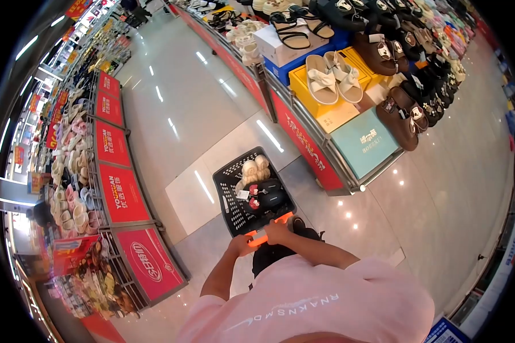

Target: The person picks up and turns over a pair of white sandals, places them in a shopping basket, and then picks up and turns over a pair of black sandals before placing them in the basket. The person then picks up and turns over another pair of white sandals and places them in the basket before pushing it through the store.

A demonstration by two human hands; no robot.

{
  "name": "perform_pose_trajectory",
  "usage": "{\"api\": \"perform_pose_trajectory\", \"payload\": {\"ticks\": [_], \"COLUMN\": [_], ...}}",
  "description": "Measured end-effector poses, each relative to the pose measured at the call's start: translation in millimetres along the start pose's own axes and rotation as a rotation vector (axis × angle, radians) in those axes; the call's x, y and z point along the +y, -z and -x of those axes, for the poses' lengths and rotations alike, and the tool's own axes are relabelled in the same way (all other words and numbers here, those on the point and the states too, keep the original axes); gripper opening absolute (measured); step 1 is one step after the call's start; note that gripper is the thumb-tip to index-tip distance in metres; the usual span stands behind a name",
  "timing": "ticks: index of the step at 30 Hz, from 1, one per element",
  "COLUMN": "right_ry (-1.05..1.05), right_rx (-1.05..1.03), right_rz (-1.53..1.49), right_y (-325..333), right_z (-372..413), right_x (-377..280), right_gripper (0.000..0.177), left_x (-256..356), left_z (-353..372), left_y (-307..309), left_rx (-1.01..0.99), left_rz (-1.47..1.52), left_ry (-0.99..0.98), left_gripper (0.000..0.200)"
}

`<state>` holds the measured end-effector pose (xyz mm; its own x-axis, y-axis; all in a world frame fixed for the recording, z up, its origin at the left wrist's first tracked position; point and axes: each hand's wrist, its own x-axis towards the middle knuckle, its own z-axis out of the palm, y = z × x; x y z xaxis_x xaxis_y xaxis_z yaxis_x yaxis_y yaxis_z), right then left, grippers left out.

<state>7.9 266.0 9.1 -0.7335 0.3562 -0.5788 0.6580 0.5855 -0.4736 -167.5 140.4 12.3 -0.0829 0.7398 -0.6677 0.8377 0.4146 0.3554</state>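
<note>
Hands are both sitting on the orange plastic handle bar (259, 238) at the near end of a black lattice-walled plastic trolley basket (228, 174). The left hand (240, 244) is wrapping the bar's left end and the right hand (277, 231) its right end. Each grip is closing fully round the bar and holding nothing else. The two hands are spacing themselves apart along the bar, probably so the basket is steering evenly. The basket is standing on the glossy pale tiled floor (183, 114), directly ahead of the person. A pair of cream padded sandals (255, 168) is lying at its far end and dark rounded shoes (273, 194) nearer the handle, all sitting low inside the walls, so nothing is hanging over the rim. To the right, a long shoe-display worktop with a red banner skirt (306, 143) is running close beside the basket, its near corner just off the basket's right side, with a teal shoebox (363, 143) lying at that end. To the left, wire bins fronted by red sign panels (123, 194) are standing well apart. Open aisle is stretching ahead between the two rows, wider on the left.
</note>
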Motion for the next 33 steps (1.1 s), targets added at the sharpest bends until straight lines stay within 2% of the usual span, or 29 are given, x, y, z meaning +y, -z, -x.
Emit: {"api": "perform_pose_trajectory", "payload": {"ticks": [3,7,8,12,14,16,20,22,26,27,29,30,31,32,33], "right_ry": [0.095,0.268,0.222,-0.004,-0.118,-0.136,-0.378,-0.318,-0.277,-0.258,-0.236,-0.227,-0.228,-0.192,-0.15], "right_rx": [0.079,0.138,0.161,0.352,0.513,0.715,0.635,0.733,0.831,0.807,0.894,0.933,0.979,1.094,1.197], "right_rz": [-0.024,-0.384,-0.496,-0.557,-0.655,-0.719,-0.863,-0.785,-0.703,-0.767,-0.804,-0.82,-0.724,-0.49,-0.249], "right_y": [10.0,16.5,20.8,81.2,82.0,83.0,157.0,164.7,204.4,223.4,246.9,260.0,281.6,300.3,319.0], "right_z": [-8.4,-32.5,-32.8,15.1,17.2,21.3,64.9,55.8,49.8,52.1,45.4,44.2,47.5,48.8,47.9], "right_x": [2.6,50.0,64.1,100.1,135.0,163.3,133.6,143.1,129.6,120.7,126.3,130.5,128.5,135.2,144.5], "right_gripper": [0.042,0.038,0.038,0.034,0.033,0.032,0.024,0.024,0.026,0.027,0.027,0.027,0.03,0.03,0.03], "left_x": [-11.2,-23.1,-25.8,-42.9,-50.6,-57.9,-61.3,-61.9,-69.3,-68.7,-68.5,-70.8,-72.5,-72.7,-66.1], "left_z": [-11.6,-26.4,-29.1,-50.7,-61.3,-65.5,-77.6,-83.2,-94.8,-94.9,-97.1,-100.5,-103.5,-106.8,-103.4], "left_y": [10.0,34.6,38.4,56.3,65.0,73.6,97.1,106.2,132.7,135.4,144.2,146.3,147.0,146.9,149.0], "left_rx": [0.024,0.054,0.051,0.064,0.087,0.107,0.148,0.122,0.139,0.141,0.156,0.238,0.317,0.399,0.466], "left_rz": [0.019,0.093,0.105,0.122,0.151,0.188,0.224,0.092,0.157,0.162,0.173,0.126,0.08,0.037,-0.079], "left_ry": [-0.02,-0.056,-0.053,-0.154,-0.205,-0.22,-0.272,-0.267,-0.248,-0.242,-0.212,-0.268,-0.321,-0.373,-0.304], "left_gripper": [0.053,0.052,0.052,0.051,0.05,0.05,0.046,0.041,0.04,0.041,0.04,0.039,0.038,0.038,0.036]}}
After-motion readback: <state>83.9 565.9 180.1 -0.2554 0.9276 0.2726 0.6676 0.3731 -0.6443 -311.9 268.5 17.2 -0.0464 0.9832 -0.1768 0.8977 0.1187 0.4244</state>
